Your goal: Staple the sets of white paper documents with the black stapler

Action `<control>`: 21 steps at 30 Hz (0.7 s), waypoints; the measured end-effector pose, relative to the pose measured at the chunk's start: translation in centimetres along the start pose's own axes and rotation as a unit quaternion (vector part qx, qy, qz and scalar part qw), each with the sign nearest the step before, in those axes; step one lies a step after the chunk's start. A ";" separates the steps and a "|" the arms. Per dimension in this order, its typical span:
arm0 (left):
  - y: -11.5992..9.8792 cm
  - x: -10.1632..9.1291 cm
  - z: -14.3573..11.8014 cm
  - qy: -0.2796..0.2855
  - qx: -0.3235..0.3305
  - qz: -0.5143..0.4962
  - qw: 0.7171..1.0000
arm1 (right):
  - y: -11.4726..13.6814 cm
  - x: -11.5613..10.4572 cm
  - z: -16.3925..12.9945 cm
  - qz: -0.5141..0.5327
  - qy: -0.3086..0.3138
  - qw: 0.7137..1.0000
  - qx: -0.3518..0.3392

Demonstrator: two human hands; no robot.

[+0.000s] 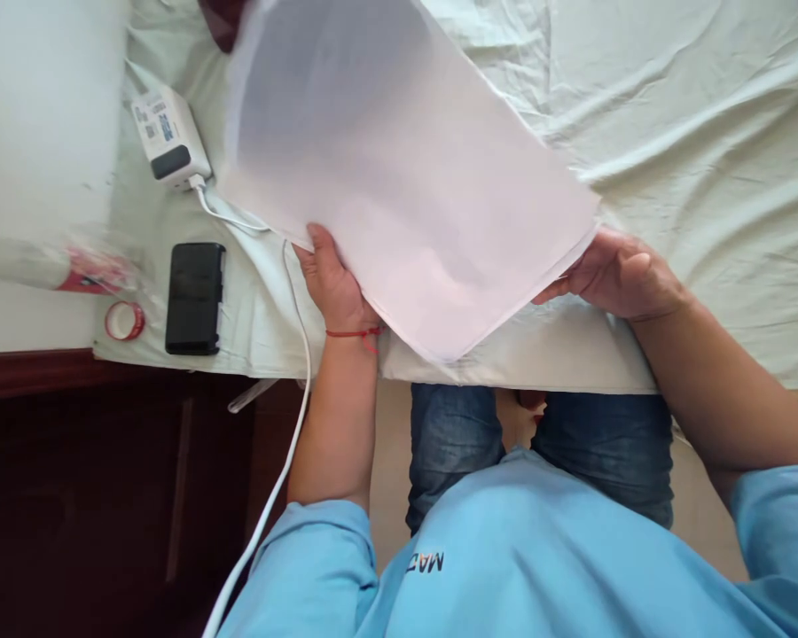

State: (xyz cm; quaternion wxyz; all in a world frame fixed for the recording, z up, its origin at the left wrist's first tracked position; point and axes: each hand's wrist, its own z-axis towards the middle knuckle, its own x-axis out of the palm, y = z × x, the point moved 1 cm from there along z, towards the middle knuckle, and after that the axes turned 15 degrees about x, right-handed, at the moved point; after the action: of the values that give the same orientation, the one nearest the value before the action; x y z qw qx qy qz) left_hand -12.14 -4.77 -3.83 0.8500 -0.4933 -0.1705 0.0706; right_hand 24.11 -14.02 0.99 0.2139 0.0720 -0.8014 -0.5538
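Observation:
A large white sheet of paper or thin fabric (399, 168) is held up over the edge of a bed covered with a pale green sheet (705, 133). My left hand (332, 279) grips its left lower edge, thumb on top; a red string circles that wrist. My right hand (615, 275) holds the right lower corner from beneath, fingers curled under it. The white sheet tilts away from me and hides the bed surface behind it.
A white power adapter (169, 137) with a white cable (285, 425) lies at the bed's left edge. A black phone (195, 298), a red tape ring (125, 320) and a clear wrapped tube (46, 266) sit nearby. Dark wooden furniture (106, 496) stands below left.

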 end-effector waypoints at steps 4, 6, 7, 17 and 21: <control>-0.1 0.9 -0.4 0.025 -0.004 -0.011 1.000 | -0.2 0.1 0.7 -0.067 0.022 0.997 -0.034; -0.3 1.5 -0.6 0.033 -0.012 -0.013 0.999 | -0.2 0.3 0.9 -0.136 -0.015 0.989 -0.048; -0.4 1.8 -0.7 0.034 -0.016 -0.015 0.999 | -0.2 0.5 0.9 -0.164 -0.035 0.985 -0.048; -2.0 2.3 -0.8 0.136 -0.057 -0.060 0.987 | 0.2 -0.8 1.2 -0.064 -0.380 0.905 -0.179; -1.2 1.8 -0.5 0.142 -0.037 -0.049 0.988 | 1.4 -3.3 0.7 -0.048 -0.421 0.875 -0.235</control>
State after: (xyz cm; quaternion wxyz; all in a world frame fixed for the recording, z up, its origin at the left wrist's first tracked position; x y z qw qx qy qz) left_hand -10.37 -5.30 -2.67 0.8492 -0.5205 -0.0746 -0.0479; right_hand 26.96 -11.68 1.18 -0.1598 -0.1825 -0.6574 -0.7135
